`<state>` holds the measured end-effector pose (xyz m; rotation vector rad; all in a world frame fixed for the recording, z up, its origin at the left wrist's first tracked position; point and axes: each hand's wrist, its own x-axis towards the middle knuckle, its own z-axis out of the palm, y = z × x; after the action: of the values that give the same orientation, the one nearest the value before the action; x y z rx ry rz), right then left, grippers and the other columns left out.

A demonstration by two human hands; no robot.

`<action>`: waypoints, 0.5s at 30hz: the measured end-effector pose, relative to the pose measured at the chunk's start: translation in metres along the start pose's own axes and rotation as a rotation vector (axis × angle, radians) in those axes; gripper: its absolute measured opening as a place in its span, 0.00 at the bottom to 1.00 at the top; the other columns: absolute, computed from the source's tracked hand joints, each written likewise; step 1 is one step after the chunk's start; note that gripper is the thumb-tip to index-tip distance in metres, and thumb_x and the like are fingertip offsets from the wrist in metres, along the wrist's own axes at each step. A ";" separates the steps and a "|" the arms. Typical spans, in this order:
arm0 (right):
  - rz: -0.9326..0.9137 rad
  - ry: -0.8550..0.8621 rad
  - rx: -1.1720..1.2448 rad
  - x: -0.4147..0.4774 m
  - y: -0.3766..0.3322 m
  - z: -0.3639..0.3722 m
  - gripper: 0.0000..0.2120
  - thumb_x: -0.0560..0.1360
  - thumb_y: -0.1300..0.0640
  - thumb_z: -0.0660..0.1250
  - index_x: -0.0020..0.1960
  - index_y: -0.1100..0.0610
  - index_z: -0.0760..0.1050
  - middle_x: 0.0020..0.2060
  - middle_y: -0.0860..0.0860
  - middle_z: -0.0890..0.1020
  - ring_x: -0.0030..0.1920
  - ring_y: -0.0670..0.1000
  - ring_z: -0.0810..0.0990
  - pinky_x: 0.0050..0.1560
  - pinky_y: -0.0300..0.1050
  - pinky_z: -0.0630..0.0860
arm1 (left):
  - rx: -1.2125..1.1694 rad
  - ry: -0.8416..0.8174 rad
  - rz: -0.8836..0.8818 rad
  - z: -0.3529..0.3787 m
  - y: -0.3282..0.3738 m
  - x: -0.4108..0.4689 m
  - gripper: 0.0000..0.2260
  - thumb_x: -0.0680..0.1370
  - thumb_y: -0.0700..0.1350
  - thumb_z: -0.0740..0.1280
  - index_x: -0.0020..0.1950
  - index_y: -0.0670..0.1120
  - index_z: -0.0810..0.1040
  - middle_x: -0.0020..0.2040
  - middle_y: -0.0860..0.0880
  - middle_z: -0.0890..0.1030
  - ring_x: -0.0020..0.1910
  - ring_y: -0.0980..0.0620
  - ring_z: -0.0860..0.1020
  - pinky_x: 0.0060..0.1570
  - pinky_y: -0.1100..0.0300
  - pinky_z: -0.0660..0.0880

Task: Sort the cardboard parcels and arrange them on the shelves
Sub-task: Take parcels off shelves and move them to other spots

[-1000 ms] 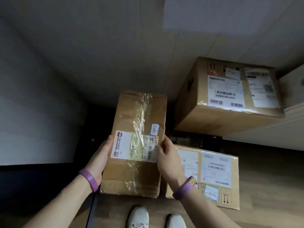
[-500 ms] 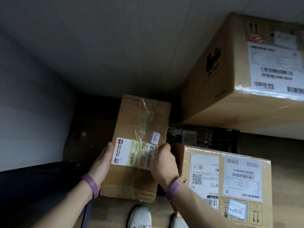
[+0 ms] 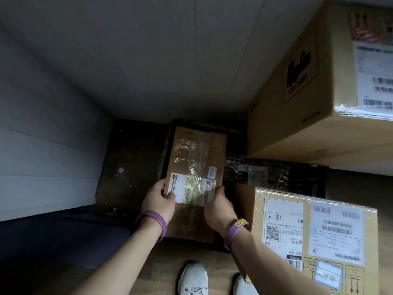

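Observation:
A narrow cardboard parcel [image 3: 196, 154] wrapped in clear tape, with a white label near its middle, lies low down on a dark surface in the corner. My left hand [image 3: 158, 200] grips its left edge with the thumb on the label. My right hand [image 3: 219, 206] holds its right edge, fingers curled round the side. Both wrists wear purple bands. A large cardboard parcel [image 3: 319, 99] with labels sits on a white shelf [image 3: 361, 170] at the upper right. Another labelled parcel [image 3: 314, 233] stands at the lower right, close beside my right forearm.
A white wall panel [image 3: 42, 145] closes the left side and a pale back wall [image 3: 170, 60] stands behind. A dark wrapped package [image 3: 255, 171] lies between the two right-hand parcels. My white shoes [image 3: 193, 279] stand on the wooden floor below.
The narrow parcel has gone down and away from me into the dark corner, with both hands still on its edges. My view has dropped and moved closer to the right-hand parcels.

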<state>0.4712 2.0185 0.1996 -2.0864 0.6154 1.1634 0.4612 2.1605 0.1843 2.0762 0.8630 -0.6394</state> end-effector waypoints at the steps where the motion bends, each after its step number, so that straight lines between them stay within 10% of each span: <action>1: -0.017 0.008 0.017 -0.003 0.001 0.001 0.27 0.78 0.64 0.55 0.76 0.60 0.54 0.64 0.61 0.75 0.63 0.61 0.75 0.63 0.48 0.71 | -0.033 -0.038 -0.001 -0.002 0.003 -0.003 0.19 0.78 0.40 0.63 0.69 0.51 0.71 0.65 0.48 0.77 0.61 0.46 0.76 0.55 0.59 0.71; 9: -0.133 -0.016 0.165 -0.082 -0.037 -0.046 0.23 0.78 0.59 0.62 0.72 0.58 0.66 0.61 0.56 0.79 0.58 0.55 0.79 0.56 0.42 0.74 | -0.209 -0.178 0.007 -0.066 0.075 -0.086 0.20 0.80 0.42 0.62 0.72 0.47 0.68 0.66 0.48 0.75 0.59 0.52 0.74 0.54 0.64 0.65; 15: -0.265 0.112 0.260 -0.232 -0.099 -0.126 0.15 0.77 0.61 0.61 0.61 0.64 0.76 0.34 0.49 0.76 0.33 0.47 0.73 0.32 0.36 0.69 | -0.370 -0.185 0.038 -0.157 0.160 -0.210 0.18 0.79 0.42 0.63 0.70 0.44 0.71 0.57 0.49 0.76 0.52 0.56 0.73 0.39 0.70 0.68</action>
<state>0.4926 2.0107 0.4806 -1.9480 0.4937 0.7782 0.4694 2.1387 0.4909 1.6697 0.7687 -0.5912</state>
